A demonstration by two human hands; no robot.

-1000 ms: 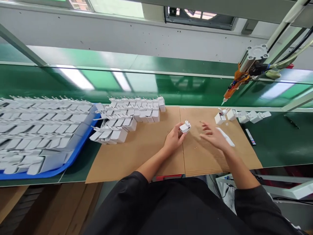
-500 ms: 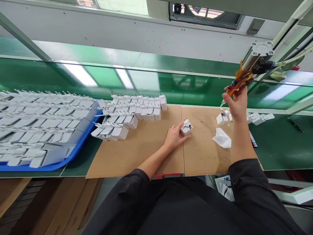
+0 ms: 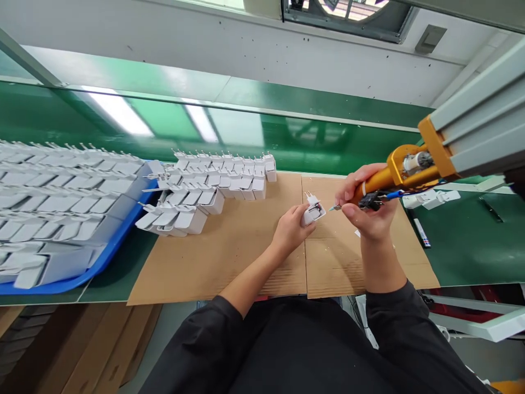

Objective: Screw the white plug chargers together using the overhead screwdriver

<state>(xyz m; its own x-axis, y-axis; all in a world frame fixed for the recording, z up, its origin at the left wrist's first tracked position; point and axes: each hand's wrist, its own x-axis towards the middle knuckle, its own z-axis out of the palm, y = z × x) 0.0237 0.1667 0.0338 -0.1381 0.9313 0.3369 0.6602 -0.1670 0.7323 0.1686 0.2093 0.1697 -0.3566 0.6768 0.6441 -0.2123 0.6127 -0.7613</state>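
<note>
My left hand grips a white plug adapter housing by its left side on the cardboard. The housing's open side shows small parts and wires inside, and its metal pins point up and away. My right hand is wrapped round an orange glue dispenser that joins a grey metal cylinder at the upper right. Its thin nozzle tip points left, just right of the housing and apparently not touching it.
A blue tray full of white adapters stands at the left. Rows of adapters sit on the cardboard's far left part. Further right lie more white pieces, a marker and a black pen.
My right hand has brought the glue dispenser down and left, close to the housing. My left hand still holds the housing in nearly the same place.
</note>
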